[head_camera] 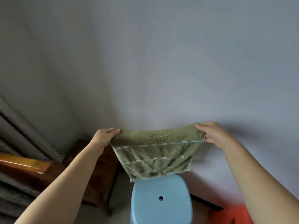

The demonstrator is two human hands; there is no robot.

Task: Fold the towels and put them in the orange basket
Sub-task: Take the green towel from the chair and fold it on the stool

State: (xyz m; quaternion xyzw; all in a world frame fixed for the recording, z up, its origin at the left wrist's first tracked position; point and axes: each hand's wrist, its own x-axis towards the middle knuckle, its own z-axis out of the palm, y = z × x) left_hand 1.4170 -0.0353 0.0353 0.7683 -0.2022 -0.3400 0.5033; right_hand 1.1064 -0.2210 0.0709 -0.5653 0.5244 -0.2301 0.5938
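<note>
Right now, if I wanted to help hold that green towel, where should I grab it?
Grab the bottom hem of the green towel, coming from below, just above the blue stool. The left hand and right hand already pinch the two top corners, so the doubled towel hangs with only its lower edge free.

- Your left hand [104, 137] and right hand [212, 135] pinch the top corners of the towel [155, 152], which hangs between them in front of the wall [161, 62].
- The stool [161, 199] stands just below the towel's lower edge.
- The basket [226, 215] sits right of the stool.
- A wooden side table [97, 172] stands left of the stool, with a curtain [24, 135] further left.
</note>
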